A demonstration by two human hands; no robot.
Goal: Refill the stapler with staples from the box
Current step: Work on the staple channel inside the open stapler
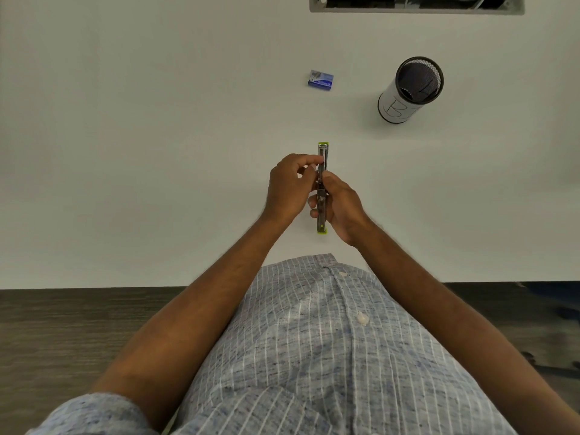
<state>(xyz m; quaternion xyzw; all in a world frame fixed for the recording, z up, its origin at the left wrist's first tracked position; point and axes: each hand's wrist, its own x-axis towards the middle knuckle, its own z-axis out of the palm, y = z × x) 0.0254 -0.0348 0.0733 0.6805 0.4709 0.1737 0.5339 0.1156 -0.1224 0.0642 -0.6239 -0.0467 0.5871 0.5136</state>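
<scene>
A lime-green stapler (323, 155) lies swung fully open in a straight line on the white table, its metal staple channel facing up. My left hand (287, 186) pinches the channel from the left side near its middle. My right hand (340, 204) grips the stapler's near half from the right, thumb on top at the hinge. The small blue staple box (320, 80) sits shut on the table well beyond the stapler, untouched by either hand. Whether staples lie in the channel is hidden by my fingers.
A black mesh pen cup (411, 89) with a white paper wrap stands to the right of the box. A grey cable opening (416, 4) is cut into the table's far edge. The table's near edge (94, 285) borders dark floor.
</scene>
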